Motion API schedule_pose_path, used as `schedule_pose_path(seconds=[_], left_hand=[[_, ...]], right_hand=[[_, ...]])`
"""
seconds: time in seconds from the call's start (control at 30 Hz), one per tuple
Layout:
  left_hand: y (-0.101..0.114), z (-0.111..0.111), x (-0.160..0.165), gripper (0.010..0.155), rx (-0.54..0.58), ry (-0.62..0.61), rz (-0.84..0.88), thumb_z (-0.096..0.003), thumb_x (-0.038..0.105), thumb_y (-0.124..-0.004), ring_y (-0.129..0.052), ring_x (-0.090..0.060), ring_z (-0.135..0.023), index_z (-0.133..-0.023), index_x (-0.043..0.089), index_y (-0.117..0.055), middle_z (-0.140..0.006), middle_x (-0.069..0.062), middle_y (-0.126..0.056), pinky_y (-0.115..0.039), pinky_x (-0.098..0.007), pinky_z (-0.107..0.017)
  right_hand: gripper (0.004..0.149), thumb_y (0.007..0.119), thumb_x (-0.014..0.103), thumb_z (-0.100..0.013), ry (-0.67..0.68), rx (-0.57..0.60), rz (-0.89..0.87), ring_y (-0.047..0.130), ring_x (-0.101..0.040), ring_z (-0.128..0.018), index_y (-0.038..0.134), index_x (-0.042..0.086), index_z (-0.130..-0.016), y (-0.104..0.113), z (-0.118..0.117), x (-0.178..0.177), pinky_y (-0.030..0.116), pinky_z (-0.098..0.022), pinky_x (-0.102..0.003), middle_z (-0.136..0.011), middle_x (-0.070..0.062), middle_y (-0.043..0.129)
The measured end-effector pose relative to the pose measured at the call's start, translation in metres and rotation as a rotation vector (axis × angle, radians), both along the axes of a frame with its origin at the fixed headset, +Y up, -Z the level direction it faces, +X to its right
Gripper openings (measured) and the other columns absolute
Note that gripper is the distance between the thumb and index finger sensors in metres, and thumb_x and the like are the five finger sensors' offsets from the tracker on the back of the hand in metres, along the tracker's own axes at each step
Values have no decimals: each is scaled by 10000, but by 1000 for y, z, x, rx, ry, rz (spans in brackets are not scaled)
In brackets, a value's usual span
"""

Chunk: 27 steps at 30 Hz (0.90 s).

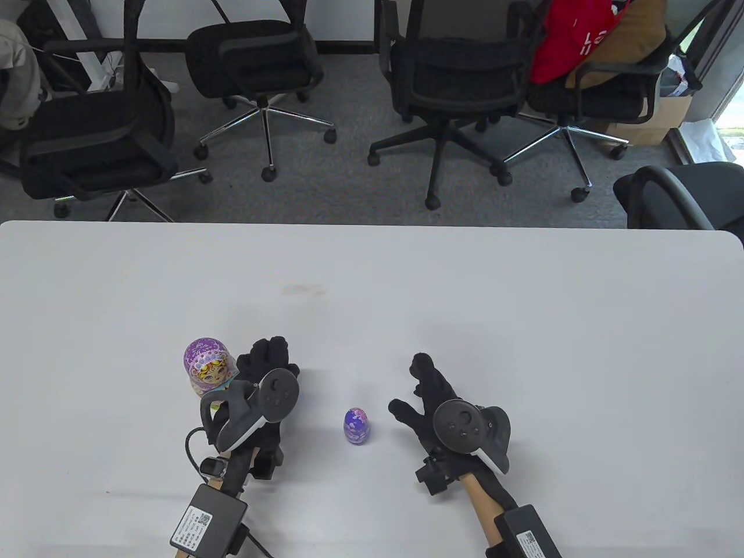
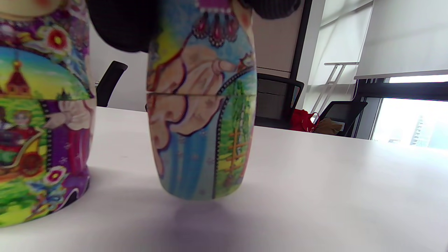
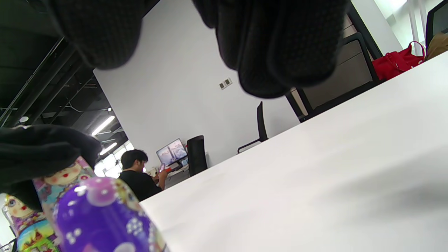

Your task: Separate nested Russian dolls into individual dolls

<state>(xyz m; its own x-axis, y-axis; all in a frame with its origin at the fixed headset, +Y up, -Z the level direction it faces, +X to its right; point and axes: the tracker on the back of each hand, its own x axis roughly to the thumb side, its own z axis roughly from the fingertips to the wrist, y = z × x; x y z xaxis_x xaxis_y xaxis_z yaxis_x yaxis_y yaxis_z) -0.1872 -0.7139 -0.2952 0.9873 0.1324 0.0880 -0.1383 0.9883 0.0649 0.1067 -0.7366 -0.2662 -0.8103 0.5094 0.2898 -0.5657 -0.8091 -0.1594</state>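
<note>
A large doll [image 1: 206, 366] with a purple head stands on the white table [image 1: 372, 279]. My left hand [image 1: 264, 360] is right beside it and grips the top of a mid-size blue-and-green doll [image 2: 201, 122], closed at its seam. That doll is at the table surface and is hidden under the hand in the table view. The large doll [image 2: 38, 122] shows to its left. A small purple doll [image 1: 356, 426] stands alone between the hands; it also shows in the right wrist view [image 3: 101, 220]. My right hand [image 1: 415, 386] is open and empty, right of the small doll.
Several black office chairs [image 1: 256, 64] stand beyond the table's far edge, one holding a red bag [image 1: 572, 35]. The tracker cable and battery box [image 1: 206, 523] lie near the table's front edge.
</note>
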Motion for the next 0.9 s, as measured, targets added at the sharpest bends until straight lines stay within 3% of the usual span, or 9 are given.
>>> schedule_pose_path(seconds=[0.57,0.9], left_hand=[[-19,-11,0,609,-45,17,-70,-609,386,-596,-738,-426,-947,-1157,126,-536,-1150,-205,-610,-803,-436,-624],[11,3,-1,650,74,14,7,-602,420,-604,-711,-433,-974,-1170,117,-514,-1166,-218,-581,-773,-464,-653]], right_hand=[[865,779,468,-449,3,-17,5,851,-363,-753,399,23,-1085,-1,-1,-1,816,-532,-425,-1025,-206,660],[862,778,468,-449,-15,-25,1,851,-364,-753,401,25,-1085,-1,-2,3,816,-531,-426,-1024,-207,660]])
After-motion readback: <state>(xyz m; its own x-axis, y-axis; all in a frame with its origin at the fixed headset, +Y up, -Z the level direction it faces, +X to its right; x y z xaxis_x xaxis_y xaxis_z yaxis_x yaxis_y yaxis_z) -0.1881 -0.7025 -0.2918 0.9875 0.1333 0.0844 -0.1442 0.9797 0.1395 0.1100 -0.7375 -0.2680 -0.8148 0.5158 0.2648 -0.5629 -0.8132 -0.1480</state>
